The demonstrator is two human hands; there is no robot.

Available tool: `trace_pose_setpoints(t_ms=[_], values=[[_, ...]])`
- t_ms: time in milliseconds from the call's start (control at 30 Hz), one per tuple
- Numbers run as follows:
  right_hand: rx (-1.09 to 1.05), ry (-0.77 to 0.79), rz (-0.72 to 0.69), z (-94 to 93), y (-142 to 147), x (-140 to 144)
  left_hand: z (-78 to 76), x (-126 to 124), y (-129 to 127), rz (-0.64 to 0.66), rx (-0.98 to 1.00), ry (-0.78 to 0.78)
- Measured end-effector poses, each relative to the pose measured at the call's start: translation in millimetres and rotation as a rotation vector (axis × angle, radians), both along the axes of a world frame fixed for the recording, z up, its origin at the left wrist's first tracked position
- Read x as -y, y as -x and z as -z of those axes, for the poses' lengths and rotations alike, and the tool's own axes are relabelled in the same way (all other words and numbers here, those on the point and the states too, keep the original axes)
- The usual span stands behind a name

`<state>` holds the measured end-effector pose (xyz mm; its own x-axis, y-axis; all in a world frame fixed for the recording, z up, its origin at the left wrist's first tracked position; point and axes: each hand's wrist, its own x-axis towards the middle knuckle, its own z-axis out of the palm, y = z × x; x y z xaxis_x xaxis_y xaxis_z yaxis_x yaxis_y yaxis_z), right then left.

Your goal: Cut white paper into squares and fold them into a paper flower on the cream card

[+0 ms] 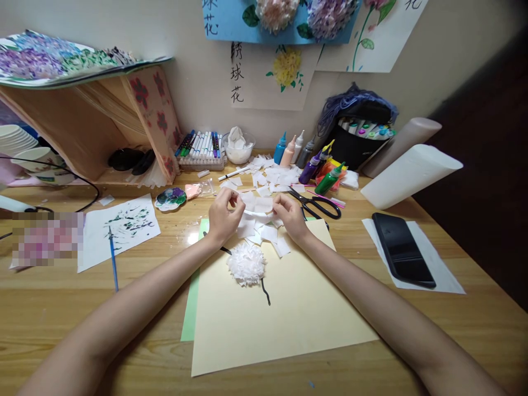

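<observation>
Right, biggest first: wooden desk (61, 324), grain running left-right, matte varnish. Centred on it, a cream paper sheet (289, 324), smooth and rectangular, lying over a green sheet (190, 308) that shows only as a strip at its 9 o'clock edge.

At 3 o'clock from the cream sheet, two rolled white tubes (412, 173), and a flat black glossy phone (402, 250) on thin white paper. At 9 o'clock, a white sheet with green paint dabs (119, 228) and a thin blue-handled brush (113, 258) across its edge.

At 12 o'clock of my hands: a scatter of thin white tissue squares (276, 176), crinkled, some overlapping. Black-handled scissors (317, 206) lie just beside my right hand, at its 2 o'clock.

On the cream sheet, a fluffy white tissue pom (246, 264), round and ruffled, with a black drawn stem at its 5 o'clock.

My left hand (223, 217) and right hand (291, 214) sit at the sheet's top edge, each pinched shut on one end of a white tissue piece (258, 208) stretched between them, directly 12 o'clock of the pom. I can't tell if it's one layer or several.
</observation>
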<state>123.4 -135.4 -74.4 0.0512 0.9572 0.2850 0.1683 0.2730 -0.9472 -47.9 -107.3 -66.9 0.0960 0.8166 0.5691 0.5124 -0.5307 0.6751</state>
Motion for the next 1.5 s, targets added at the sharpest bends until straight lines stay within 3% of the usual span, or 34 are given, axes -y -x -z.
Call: trace_pose_setpoints(t_ms=[300,533,733,933,1067,1133,1233,1300,1500], values=[[-0.045,0.069,0.123,10.6,-4,-8,2.1,-5,2,-0.039,0.055,0.046],[0.189,-0.035,-0.009,1.6,3,-1,-1.0,0,1,0.109,0.026,0.017],[0.179,-0.071,0.039,4.7,2,-1,1.9,-3,2,0.031,0.045,0.024],[0.213,0.044,0.304,16.8,-7,-13,4.5,-6,3,-0.042,0.088,0.102],[0.254,-0.121,0.475,11.9,-8,-11,3.7,-6,3,-0.054,0.059,0.109],[0.305,-0.197,0.382,4.8,-5,-4,2.4,-4,2,-0.050,0.036,0.093],[0.393,-0.220,0.092,-4.4,5,6,0.3,0,1,-0.015,-0.024,0.041],[0.431,-0.225,-0.014,-7.1,11,11,-0.4,4,0,0.042,-0.088,0.000],[0.419,-0.206,-0.028,-5.8,15,12,-1.6,11,-2,0.235,-0.267,-0.101]])
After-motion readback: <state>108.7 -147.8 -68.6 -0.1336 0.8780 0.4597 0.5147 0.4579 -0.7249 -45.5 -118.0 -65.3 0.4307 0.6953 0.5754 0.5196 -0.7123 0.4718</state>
